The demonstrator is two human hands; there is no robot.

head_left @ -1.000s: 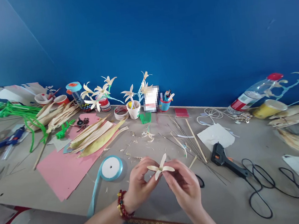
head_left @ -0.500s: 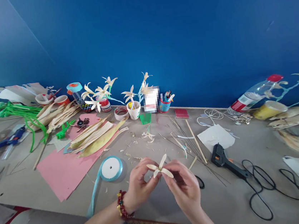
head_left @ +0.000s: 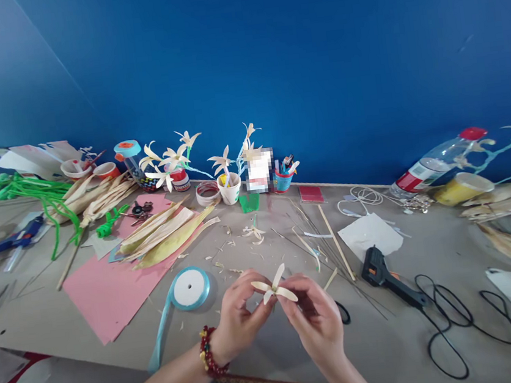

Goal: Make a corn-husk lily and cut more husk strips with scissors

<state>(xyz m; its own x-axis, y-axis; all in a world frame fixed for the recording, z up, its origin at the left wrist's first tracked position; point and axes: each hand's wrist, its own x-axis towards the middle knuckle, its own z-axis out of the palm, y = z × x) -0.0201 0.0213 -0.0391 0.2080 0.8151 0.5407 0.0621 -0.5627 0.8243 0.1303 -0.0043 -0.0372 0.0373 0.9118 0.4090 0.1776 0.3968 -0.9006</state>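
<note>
Between my two hands is a pale corn-husk flower (head_left: 274, 289) with several narrow petals spread open and its centre facing up. My left hand (head_left: 241, 310) pinches it from the left, fingers curled and thumb beneath. From the right, my right hand (head_left: 313, 314) closes on its base with thumb and fingertips. The stem end under the petals is hidden by the fingers. Left of my hands lies a spool of light-blue ribbon (head_left: 190, 288), its loose end trailing to the table edge. A similar finished-looking flower (head_left: 254, 233) lies on the table beyond my hands.
A black glue gun (head_left: 387, 275) with a looped cord lies at right, near thin wires and a white paper piece (head_left: 371, 233). Pink paper (head_left: 110, 291) and dried husks (head_left: 168, 232) are at left. Husk flowers in a paper cup (head_left: 229, 189) and a bottle (head_left: 437, 164) stand by the wall.
Almost nothing differs. The flower has shifted very slightly to the right in my fingers; both hands keep their grip.
</note>
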